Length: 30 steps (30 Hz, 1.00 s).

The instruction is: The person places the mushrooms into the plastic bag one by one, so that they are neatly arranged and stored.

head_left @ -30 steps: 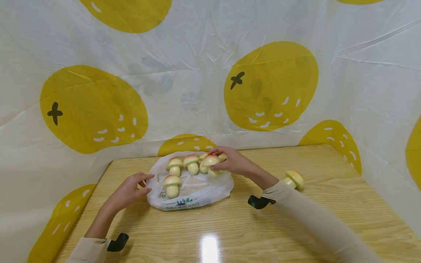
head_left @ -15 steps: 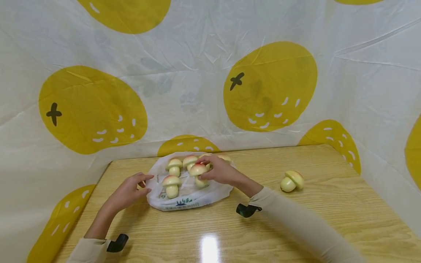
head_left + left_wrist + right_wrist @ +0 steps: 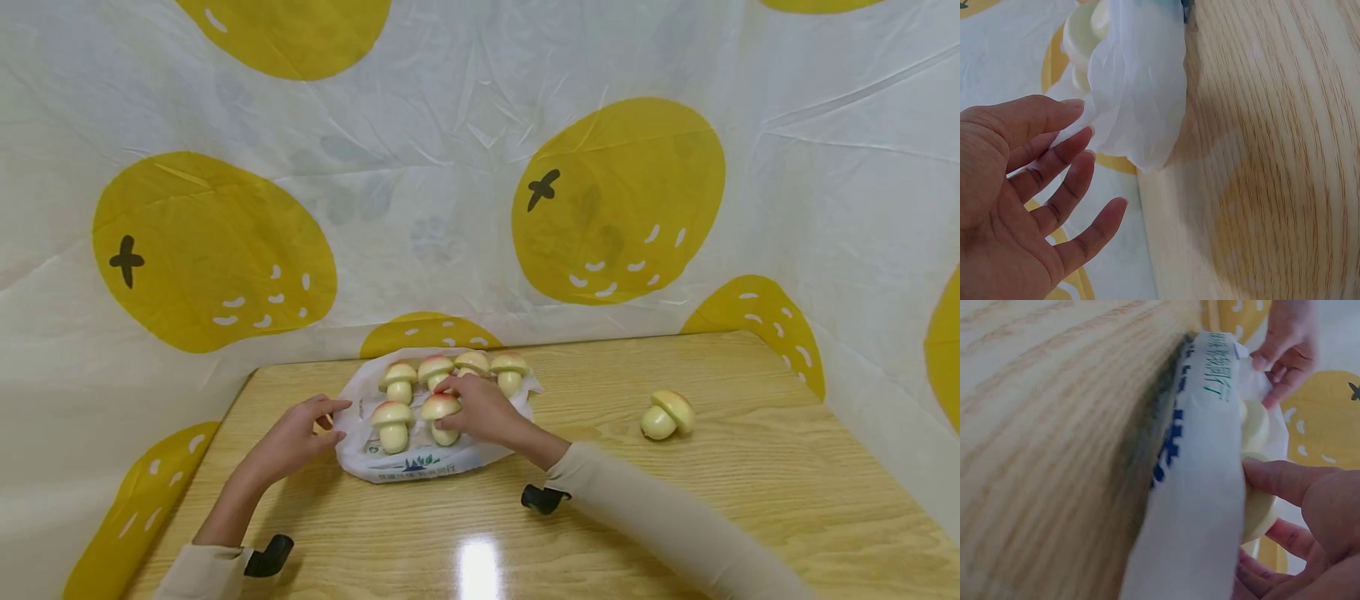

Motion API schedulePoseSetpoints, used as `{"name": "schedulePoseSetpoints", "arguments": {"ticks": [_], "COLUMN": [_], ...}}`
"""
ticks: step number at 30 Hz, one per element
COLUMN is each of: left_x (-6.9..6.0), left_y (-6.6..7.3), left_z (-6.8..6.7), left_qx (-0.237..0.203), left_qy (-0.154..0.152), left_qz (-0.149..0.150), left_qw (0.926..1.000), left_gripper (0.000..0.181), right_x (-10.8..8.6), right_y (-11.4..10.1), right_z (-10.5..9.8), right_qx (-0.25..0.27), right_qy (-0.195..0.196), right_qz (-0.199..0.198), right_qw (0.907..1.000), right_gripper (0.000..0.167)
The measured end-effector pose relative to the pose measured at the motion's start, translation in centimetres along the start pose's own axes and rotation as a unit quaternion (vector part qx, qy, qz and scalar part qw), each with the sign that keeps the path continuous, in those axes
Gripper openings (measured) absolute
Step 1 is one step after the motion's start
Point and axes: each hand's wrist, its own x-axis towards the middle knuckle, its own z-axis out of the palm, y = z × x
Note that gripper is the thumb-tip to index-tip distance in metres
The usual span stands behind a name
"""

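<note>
Several pale yellow toy mushrooms with red-tinged caps stand in a white plastic bag (image 3: 480,452) with its rim rolled down. My right hand (image 3: 483,410) pinches one mushroom (image 3: 440,407) by its side in the front row, beside another mushroom (image 3: 392,425). In the right wrist view the thumb lies against that mushroom (image 3: 1259,515), partly hidden by the bag wall. At the bag's left edge, my left hand (image 3: 300,433) loosely holds the rim; in the left wrist view the bag's film (image 3: 1079,125) passes between thumb and fingers.
A single mushroom (image 3: 667,415) lies tilted on the wooden table (image 3: 600,533), right of the bag. A white curtain (image 3: 435,167) with yellow fruit prints hangs behind the table. Four is not counted: a back row of mushrooms, including one mushroom (image 3: 510,372), stands in the bag.
My right hand has carried its mushroom left and toward me, from the bag's back right to the front row beside another mushroom. The left hand stays at the bag's edge.
</note>
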Motion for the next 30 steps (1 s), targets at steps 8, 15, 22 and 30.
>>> {"name": "schedulePoseSetpoints", "arguments": {"ticks": [8,15,22,30], "left_x": [-0.06,-0.13,-0.10,-0.05], "left_y": [-0.21,-0.34,-0.30,-0.17], "left_z": [0.06,0.08,0.22,0.22], "left_qx": [0.004,0.003,0.005,0.006], "left_qy": [0.000,0.002,0.003,0.001], "left_qz": [-0.002,0.000,0.001,0.000], "left_qw": [1.0000,1.0000,1.0000,1.0000], "left_gripper": [0.042,0.042,0.041,0.041], "right_x": [-0.24,-0.06,0.06,0.07], "right_y": [-0.22,-0.16,-0.13,-0.14], "right_z": [0.52,0.57,0.60,0.78], "right_qx": [-0.024,-0.015,-0.014,0.001], "right_qy": [0.008,0.004,-0.001,-0.019], "right_qz": [0.013,0.007,-0.002,0.006], "right_qw": [0.9996,0.9999,0.9999,0.9998], "right_gripper": [0.049,0.049,0.048,0.053]}}
